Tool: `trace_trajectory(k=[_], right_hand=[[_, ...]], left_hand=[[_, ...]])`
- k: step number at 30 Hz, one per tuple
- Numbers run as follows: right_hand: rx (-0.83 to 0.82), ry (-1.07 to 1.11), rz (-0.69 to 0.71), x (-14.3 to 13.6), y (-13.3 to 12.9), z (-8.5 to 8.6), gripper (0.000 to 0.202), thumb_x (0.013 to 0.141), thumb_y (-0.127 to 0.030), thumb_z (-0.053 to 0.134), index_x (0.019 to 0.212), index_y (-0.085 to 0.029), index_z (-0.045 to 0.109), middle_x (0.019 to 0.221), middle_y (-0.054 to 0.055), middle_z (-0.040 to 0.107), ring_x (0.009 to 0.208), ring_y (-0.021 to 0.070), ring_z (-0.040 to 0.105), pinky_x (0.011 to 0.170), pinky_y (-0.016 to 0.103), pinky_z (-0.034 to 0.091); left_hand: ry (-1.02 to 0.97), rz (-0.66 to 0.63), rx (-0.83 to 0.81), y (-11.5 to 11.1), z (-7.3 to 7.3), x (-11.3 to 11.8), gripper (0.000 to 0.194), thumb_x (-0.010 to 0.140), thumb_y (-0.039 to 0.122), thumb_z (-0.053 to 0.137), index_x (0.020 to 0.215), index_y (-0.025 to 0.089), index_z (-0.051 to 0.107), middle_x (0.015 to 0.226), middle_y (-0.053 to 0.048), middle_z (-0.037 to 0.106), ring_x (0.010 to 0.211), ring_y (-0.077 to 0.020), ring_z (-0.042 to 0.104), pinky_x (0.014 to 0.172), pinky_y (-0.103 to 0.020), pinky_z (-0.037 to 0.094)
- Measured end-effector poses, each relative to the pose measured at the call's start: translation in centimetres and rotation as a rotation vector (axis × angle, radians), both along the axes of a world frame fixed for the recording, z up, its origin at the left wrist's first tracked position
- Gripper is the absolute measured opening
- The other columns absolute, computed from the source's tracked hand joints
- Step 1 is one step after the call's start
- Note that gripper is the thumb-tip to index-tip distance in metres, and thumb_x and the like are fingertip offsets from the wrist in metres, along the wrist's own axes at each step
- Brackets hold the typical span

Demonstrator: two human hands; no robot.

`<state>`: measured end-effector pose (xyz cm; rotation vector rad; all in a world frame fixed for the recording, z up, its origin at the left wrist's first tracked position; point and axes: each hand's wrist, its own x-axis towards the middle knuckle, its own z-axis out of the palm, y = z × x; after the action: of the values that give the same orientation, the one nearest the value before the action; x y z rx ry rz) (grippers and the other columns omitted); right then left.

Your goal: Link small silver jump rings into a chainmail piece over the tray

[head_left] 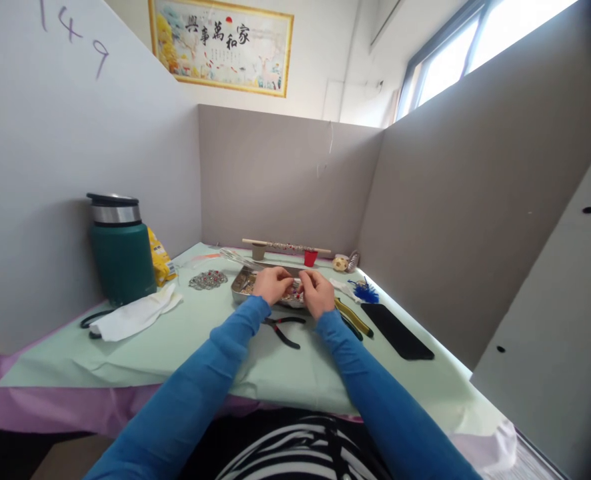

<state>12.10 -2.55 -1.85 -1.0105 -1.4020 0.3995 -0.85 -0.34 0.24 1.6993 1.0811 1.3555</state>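
My left hand (273, 285) and my right hand (317, 293) are close together over a metal tray (237, 288) that holds small beads. The fingers of both hands are pinched; whatever they hold is too small to make out. Thin wires (240, 259) stretch from the back left toward my hands. Just below the tray lie black-handled pliers with red parts (286, 332). Yellow-handled pliers (354, 315) rest beside my right wrist, with a dark-handled tool partly hidden next to them.
A green bottle (123, 260), white tissue (135, 315) and yellow packet (160, 257) stand or lie left. Beaded chains (208, 279) lie left of the tray. Behind are a stick (285, 247) on cups and a red cup (310, 258); right, a black phone-like slab (398, 331) and blue tassel (365, 291).
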Motion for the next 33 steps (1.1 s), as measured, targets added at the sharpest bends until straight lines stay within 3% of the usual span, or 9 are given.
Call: trace_trajectory(k=[4,8,16,25,30,33], right_hand=[[0.049,-0.099,-0.061,0.3,0.4,-0.3,0.027,0.079,-0.044,0.05,0.069,-0.02,0.058,0.055,-0.001,0.057,0.054,0.0141,0.049,0.057,0.026,0.039],[0.068,-0.121,-0.087,0.4,0.6,-0.4,0.025,0.079,-0.041,0.049,0.065,-0.021,0.055,0.054,-0.002,0.054,0.055,0.0135,0.047,0.057,0.025,0.038],[-0.091,0.224,0.053,-0.2,0.4,0.4,0.025,0.075,-0.041,0.051,0.061,-0.021,0.048,0.047,-0.005,0.05,0.035,0.0097,0.037,0.039,0.025,0.031],[0.055,-0.135,-0.173,0.0,-0.6,0.0,0.029,0.078,-0.047,0.051,0.069,-0.022,0.063,0.053,0.001,0.058,0.053,0.0152,0.052,0.058,0.027,0.039],[-0.001,-0.008,-0.039,-0.3,0.0,-0.2,0.029,0.079,-0.045,0.05,0.081,-0.021,0.065,0.06,0.001,0.061,0.052,0.0151,0.052,0.054,0.027,0.04],[0.026,0.04,0.002,-0.3,-0.1,0.1,0.028,0.079,-0.043,0.05,0.078,-0.019,0.065,0.063,0.002,0.061,0.055,0.0156,0.053,0.054,0.027,0.042]], left_hand=[[0.118,-0.014,0.097,-0.4,-0.3,0.4,0.008,0.064,0.015,0.066,0.058,0.02,0.066,0.049,-0.002,0.06,0.056,-0.0158,0.059,0.056,-0.022,0.045],[0.121,-0.074,0.065,-0.3,-0.5,0.4,0.007,0.066,0.017,0.065,0.06,0.02,0.067,0.047,-0.002,0.059,0.053,-0.0157,0.058,0.054,-0.022,0.045],[-0.086,-0.209,-0.143,-0.1,-0.2,1.0,0.009,0.071,0.019,0.064,0.066,0.013,0.06,0.049,-0.003,0.061,0.046,-0.014,0.059,0.048,-0.025,0.049],[-0.398,-0.181,-0.266,-0.4,0.7,0.0,0.01,0.072,0.016,0.065,0.068,0.009,0.059,0.06,-0.004,0.064,0.046,-0.0098,0.058,0.047,-0.022,0.049],[-0.474,-0.275,-0.346,-0.4,0.6,-0.2,0.01,0.073,0.014,0.066,0.069,0.008,0.059,0.063,-0.005,0.064,0.044,-0.0073,0.056,0.045,-0.019,0.047],[-0.476,-0.289,-0.36,-0.4,0.5,0.0,0.01,0.073,0.012,0.065,0.067,0.008,0.059,0.061,-0.005,0.063,0.044,-0.008,0.056,0.046,-0.02,0.048]])
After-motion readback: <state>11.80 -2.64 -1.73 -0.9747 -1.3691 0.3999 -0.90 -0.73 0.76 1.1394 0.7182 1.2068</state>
